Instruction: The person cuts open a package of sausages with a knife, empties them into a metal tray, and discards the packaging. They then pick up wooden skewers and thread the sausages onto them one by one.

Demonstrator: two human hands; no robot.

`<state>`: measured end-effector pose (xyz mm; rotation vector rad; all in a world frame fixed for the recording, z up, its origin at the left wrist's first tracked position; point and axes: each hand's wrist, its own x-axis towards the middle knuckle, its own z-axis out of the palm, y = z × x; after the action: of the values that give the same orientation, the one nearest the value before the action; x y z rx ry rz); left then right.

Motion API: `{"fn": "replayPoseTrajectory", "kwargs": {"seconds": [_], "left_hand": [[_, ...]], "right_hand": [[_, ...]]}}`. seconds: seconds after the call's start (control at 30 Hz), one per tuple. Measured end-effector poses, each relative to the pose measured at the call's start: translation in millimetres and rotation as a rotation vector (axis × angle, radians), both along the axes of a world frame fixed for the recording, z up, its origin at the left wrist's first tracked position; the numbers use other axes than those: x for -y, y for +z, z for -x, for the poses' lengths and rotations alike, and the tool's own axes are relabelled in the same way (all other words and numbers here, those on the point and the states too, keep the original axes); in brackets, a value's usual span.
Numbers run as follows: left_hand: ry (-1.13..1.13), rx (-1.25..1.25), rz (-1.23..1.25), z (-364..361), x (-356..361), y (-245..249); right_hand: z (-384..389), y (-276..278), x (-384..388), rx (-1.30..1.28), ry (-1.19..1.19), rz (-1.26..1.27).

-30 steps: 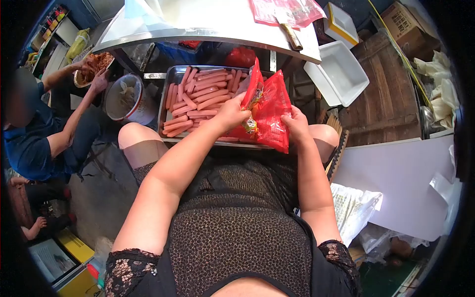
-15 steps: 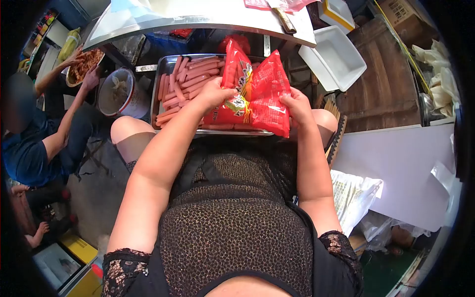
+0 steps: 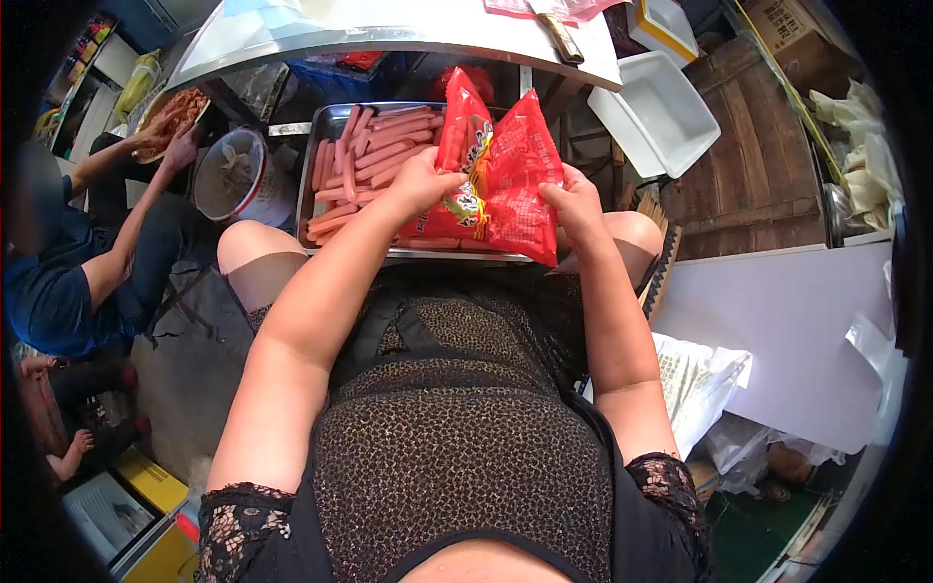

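A red printed plastic packet (image 3: pixel 520 180) is stretched between my hands, above a metal tray (image 3: pixel 321 121) on my lap. Its left part bulges and seems to have sausages inside. My left hand (image 3: pixel 428 185) is closed on its left side, thumb on the printed front. At the right edge, my right hand (image 3: pixel 578 202) pinches the plastic. Several loose pink sausages (image 3: pixel 374 155) lie heaped in the tray's left part. Behind the packet, the tray's right part is mostly hidden.
A white table (image 3: pixel 389 39) with a wooden-handled knife (image 3: pixel 561 39) stands ahead. To the right are a white plastic bin (image 3: pixel 661 117) and brown boards (image 3: pixel 743 165). At left, a person (image 3: pixel 58 282) holds a bowl of reddish food (image 3: pixel 175 121) beside a white bucket (image 3: pixel 233 185).
My right hand has shifted slightly left and up, with the packet's right side drawn in. The person at left has moved their hands in the bowl.
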<state>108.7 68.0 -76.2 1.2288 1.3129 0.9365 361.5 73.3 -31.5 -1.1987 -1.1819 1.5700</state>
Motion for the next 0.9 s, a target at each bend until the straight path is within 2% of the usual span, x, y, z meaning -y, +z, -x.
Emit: {"fn": "replayPoseTrajectory", "kwargs": {"seconds": [0.1, 0.17, 0.27, 0.33, 0.4, 0.63, 0.7, 0.9], "left_hand": [[0.003, 0.001, 0.001, 3, 2, 4], [0.004, 0.052, 0.122, 7, 3, 15], [-0.002, 0.115, 0.130, 13, 1, 24], [-0.027, 0.053, 0.127, 15, -1, 29], [-0.013, 0.145, 0.112, 14, 1, 34], [0.005, 0.130, 0.189, 17, 3, 41], [-0.022, 0.193, 0.191, 20, 2, 38], [-0.036, 0.130, 0.242, 28, 5, 37]], "right_hand": [[1, 0, 0, 0.011, -0.011, -0.037], [6, 16, 1, -0.013, -0.008, -0.028], [8, 22, -3, -0.001, 0.007, -0.012], [11, 29, -4, 0.032, -0.006, -0.032], [14, 38, -3, -0.032, -0.001, -0.040], [16, 38, -8, -0.043, -0.024, -0.023], [15, 38, -7, -0.070, 0.002, -0.006], [15, 23, -5, -0.015, -0.006, 0.014]]}}
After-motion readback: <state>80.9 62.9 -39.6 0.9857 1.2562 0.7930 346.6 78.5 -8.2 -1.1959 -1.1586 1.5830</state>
